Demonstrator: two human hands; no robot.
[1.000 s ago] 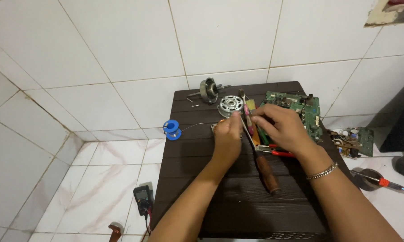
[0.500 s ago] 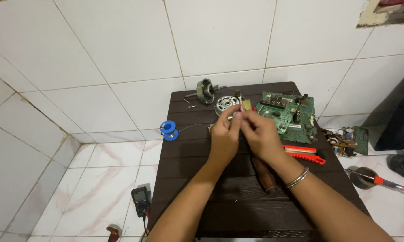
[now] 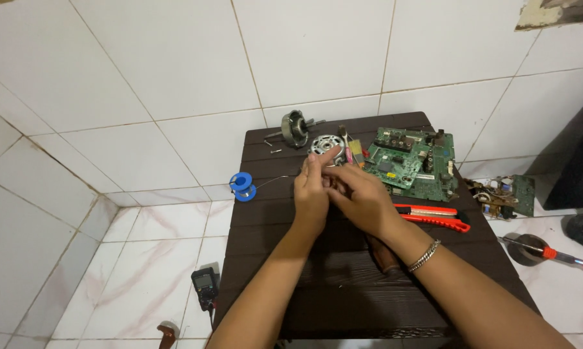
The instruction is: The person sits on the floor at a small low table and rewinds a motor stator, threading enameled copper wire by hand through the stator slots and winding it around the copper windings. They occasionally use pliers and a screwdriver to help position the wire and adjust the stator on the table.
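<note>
Over the dark stool (image 3: pixel 343 284), a thin solder wire (image 3: pixel 275 181) is being pinched between the left hand (image 3: pixel 312 190) and right hand (image 3: pixel 362 197), both pressed together; it could be kinked, or the blue spool (image 3: pixel 242 186) dragged off, by pulling.

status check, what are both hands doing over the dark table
Left hand and right hand pressed together, pinching thin solder wire off the blue spool. Round motor part just beyond fingertips. Red utility knife beside right wrist, clear.
</note>
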